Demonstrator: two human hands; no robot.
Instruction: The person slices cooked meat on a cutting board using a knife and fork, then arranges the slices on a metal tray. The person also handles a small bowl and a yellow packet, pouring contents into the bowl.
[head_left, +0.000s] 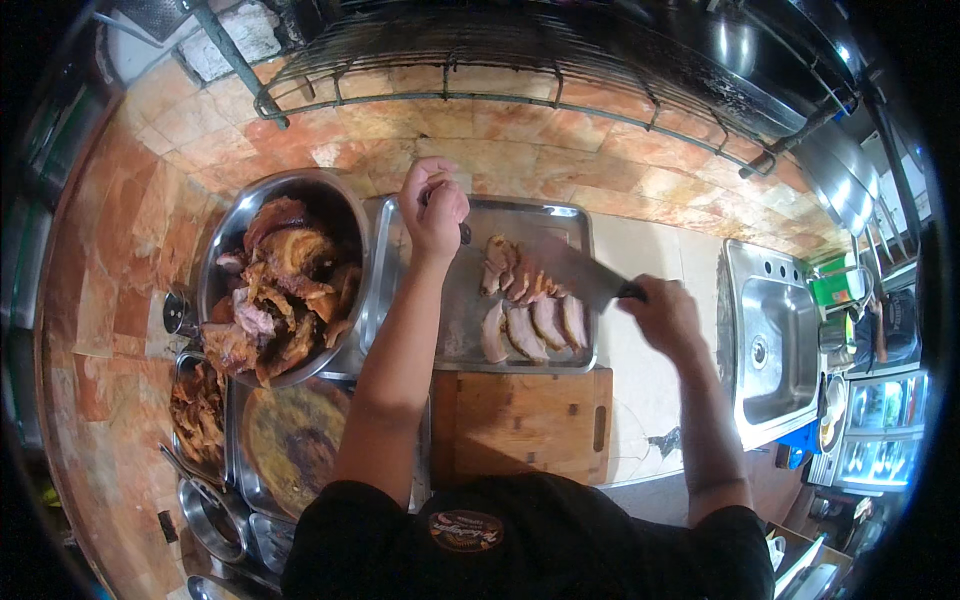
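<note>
My right hand (664, 315) grips the dark handle of a cleaver (581, 274), whose wide blade is blurred over the tray's right part. Beneath and beside the blade lie sliced pieces of cooked meat (525, 330), four or so paler slices in a front row and browner pieces behind. They rest on a rectangular metal tray (457, 322). Above the tray's left back part, my left hand (435, 210) is closed around a dark handle (466, 234); the rest of that tool cannot be made out.
A steel bowl (360, 262) of roasted meat chunks (292, 255) stands left. In front are a wooden cutting board (525, 424), a round stained board (296, 442) and a tray of meat scraps (196, 412). A sink (780, 352) lies right; a wire rack (450, 94) overhangs the back.
</note>
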